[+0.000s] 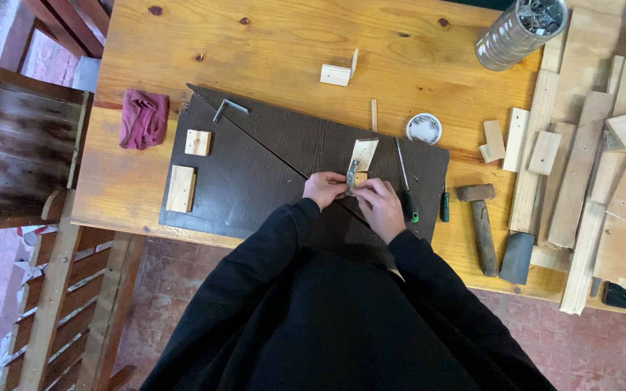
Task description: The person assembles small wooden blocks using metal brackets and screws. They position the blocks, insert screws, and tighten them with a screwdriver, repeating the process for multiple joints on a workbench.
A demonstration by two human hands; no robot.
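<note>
My left hand (324, 188) and my right hand (380, 205) meet over a dark brown board (248, 166) on the wooden table (269, 43). Between the fingertips of both hands stands a small metal bracket (352, 176), set against a light wooden block (364, 153). Both sleeves are black. Just to the right of my right hand lies a screwdriver with a green and black handle (406, 190). Whether a screw is under the fingers is hidden.
Two small wood squares (198, 142) (181, 188) and a metal angle (227, 107) lie on the board's left part. A maroon rag (143, 119), a hammer (482, 223), a small round dish (424, 128), a clear jar (519, 30) and several wood offcuts (588, 174) occupy the table. A chair (23, 145) stands left.
</note>
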